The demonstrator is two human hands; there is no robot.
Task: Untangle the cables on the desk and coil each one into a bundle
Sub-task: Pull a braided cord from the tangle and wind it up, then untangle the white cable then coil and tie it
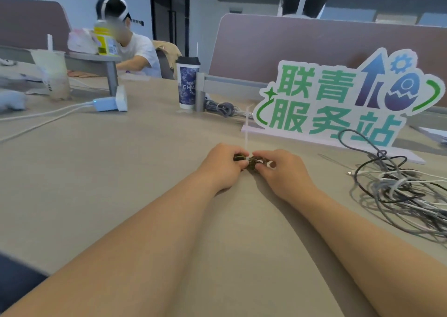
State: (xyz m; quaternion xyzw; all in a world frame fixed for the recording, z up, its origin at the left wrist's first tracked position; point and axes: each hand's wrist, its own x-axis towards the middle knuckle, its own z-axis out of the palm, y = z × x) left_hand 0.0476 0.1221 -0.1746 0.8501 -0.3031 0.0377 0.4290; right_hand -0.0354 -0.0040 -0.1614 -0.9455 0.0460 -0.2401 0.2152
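Bundle (252, 164) pinched between left hand (220, 167), right hand (285, 173), tangle (399, 191) apart rightward

Curled fingers (239, 164) hide most of the dark bundle (252, 165)

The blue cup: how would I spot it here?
Find the big green-lettered sign on the right. Left of it, beside the grey post, stands the blue cup. Unlike the pale cup far left, it has a black lid and patterned print.

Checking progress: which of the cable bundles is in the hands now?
The small dark coiled bundle, gripped between left hand and right hand; the far grey bundle and the tangled pile lie untouched.
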